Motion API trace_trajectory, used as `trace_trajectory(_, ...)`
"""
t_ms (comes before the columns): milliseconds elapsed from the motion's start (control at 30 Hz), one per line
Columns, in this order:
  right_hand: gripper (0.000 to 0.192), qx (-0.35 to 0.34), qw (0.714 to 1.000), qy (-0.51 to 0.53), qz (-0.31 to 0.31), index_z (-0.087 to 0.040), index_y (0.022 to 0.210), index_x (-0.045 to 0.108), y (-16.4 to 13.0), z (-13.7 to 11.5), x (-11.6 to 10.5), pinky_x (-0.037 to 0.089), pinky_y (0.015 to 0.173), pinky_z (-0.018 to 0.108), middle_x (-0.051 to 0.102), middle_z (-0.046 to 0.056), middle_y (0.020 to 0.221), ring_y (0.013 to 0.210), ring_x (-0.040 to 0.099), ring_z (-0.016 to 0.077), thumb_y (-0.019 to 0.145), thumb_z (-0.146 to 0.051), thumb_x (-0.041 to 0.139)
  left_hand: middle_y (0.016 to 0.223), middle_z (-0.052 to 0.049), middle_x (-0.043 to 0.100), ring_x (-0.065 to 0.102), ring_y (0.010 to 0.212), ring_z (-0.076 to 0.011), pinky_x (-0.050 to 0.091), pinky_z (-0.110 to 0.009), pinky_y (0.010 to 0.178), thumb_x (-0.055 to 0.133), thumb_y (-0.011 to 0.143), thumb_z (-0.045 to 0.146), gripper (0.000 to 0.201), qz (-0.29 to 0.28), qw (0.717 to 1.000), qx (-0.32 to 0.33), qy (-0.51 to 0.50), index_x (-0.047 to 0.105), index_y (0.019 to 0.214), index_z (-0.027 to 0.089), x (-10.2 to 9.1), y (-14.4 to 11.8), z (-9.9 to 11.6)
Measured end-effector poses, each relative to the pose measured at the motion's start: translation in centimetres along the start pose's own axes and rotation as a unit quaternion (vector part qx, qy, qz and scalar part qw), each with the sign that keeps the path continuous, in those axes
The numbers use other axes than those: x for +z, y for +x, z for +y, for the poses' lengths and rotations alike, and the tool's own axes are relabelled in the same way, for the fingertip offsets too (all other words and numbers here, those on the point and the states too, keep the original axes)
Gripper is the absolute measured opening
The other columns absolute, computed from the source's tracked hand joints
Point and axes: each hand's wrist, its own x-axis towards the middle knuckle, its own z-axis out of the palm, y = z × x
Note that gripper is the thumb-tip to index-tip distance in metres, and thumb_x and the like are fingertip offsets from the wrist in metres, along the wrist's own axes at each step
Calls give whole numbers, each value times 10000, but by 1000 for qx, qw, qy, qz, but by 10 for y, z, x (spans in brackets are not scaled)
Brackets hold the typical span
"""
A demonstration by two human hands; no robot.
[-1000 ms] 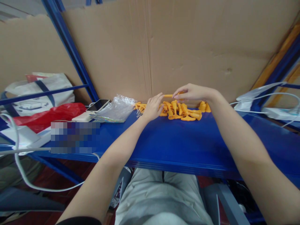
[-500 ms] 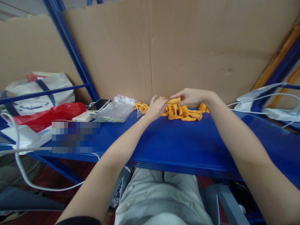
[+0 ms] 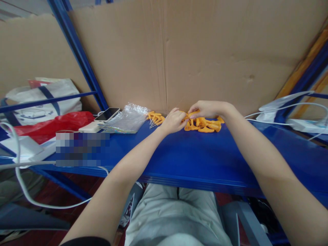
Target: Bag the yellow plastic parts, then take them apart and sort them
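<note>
Over the back of the blue shelf my two hands meet at an orange plastic piece (image 3: 191, 115), partly hidden by the fingers. My left hand (image 3: 173, 122) is closed around its left side. From the right, my right hand (image 3: 208, 109) pinches the piece between thumb and fingers. Just below and to the right lies a pile of orange plastic parts (image 3: 206, 130), some round-ended, some tube-like. Left of my left hand are several slim orange pieces (image 3: 156, 118) with small metal chain or wire bits (image 3: 152, 123). The exact kind of these parts is too small to make out.
A clear plastic bag (image 3: 128, 119), a phone (image 3: 107, 114) and a white power bank-like block (image 3: 89, 127) lie to the left. Beyond them are a red bag (image 3: 56, 126) and a white tote (image 3: 48, 102). Cardboard (image 3: 205, 51) stands behind the blue shelf (image 3: 194, 157).
My right hand has lowered slightly and drawn in toward my left hand, bringing the orange piece against it. My left hand has shifted a little to the right.
</note>
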Motion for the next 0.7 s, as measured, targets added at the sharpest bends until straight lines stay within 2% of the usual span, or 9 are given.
trace_trajectory(267,295,-9,997,-57,48,-206,1138,740,-1,-7,-2,478,836,317,765,89,1061,984,676,245,921,-323,577,763,-49,633,622,817,-226,470,-450,949,481,954,380,226,17,998,-45,-33,584,851,208,0,2,-2)
trace_trajectory(500,286,-45,976,-156,148,-208,1173,647,1,-18,3,387,963,410,700,109,1173,1146,571,287,900,-204,562,721,-39,643,596,719,-182,468,-315,697,450,989,427,339,53,983,-146,-102,524,738,210,1,5,-11)
trace_trajectory(600,295,-40,976,-154,151,-199,1182,635,2,-18,6,379,970,417,688,118,1186,1146,566,283,897,-202,561,695,-30,635,585,669,-168,445,-299,650,446,984,419,344,41,979,-164,-114,521,724,207,0,7,-10)
trace_trajectory(700,300,-4,984,-136,112,-207,1182,656,3,-17,7,392,988,439,698,116,1185,1138,591,288,896,-265,587,700,-38,649,616,703,-188,474,-333,735,463,962,380,298,16,987,-136,-80,546,734,207,-1,6,-5)
